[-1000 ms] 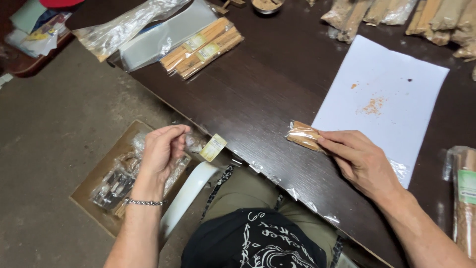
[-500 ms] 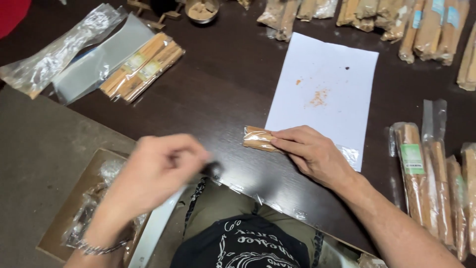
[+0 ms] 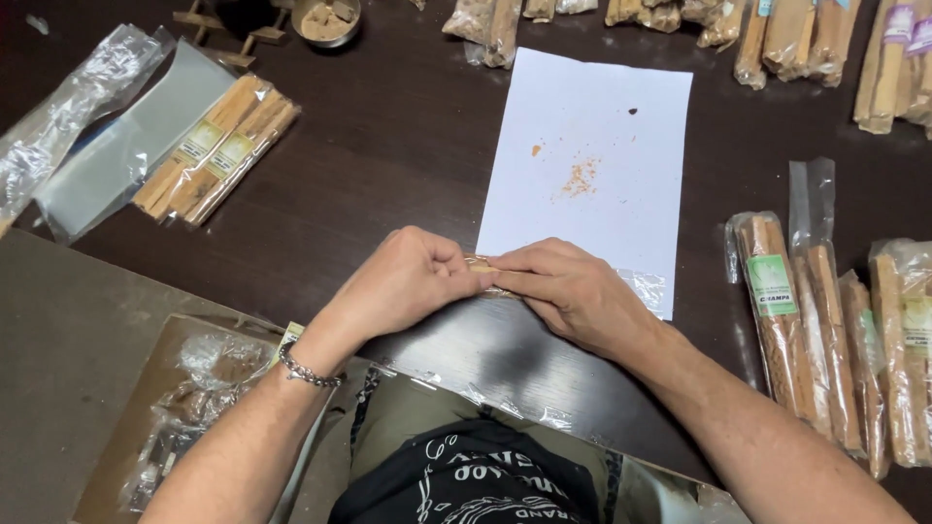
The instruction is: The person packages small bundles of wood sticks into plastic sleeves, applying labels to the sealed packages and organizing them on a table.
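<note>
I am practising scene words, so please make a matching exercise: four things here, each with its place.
Things:
1. white paper
2. bowl
3. cardboard box
4. small packet

Places:
A. on the floor, lower left
B. between both hands
C. table middle, with orange crumbs on it
D. top edge of the table

Pairs: 1-C, 2-D, 3-A, 4-B

Left hand (image 3: pixel 403 281): pinching one end of a small clear-wrapped packet of light wooden sticks (image 3: pixel 485 273) — a metal chain bracelet (image 3: pixel 306 368) sitting on the wrist.
Right hand (image 3: pixel 573 291): gripping the packet's other end.
Surface: both hands resting on a dark brown wooden table (image 3: pixel 388 146), just below a white paper sheet (image 3: pixel 592 146) speckled with orange crumbs.
Right side: long bagged wooden sticks with a green label (image 3: pixel 777 311) lying near.
</note>
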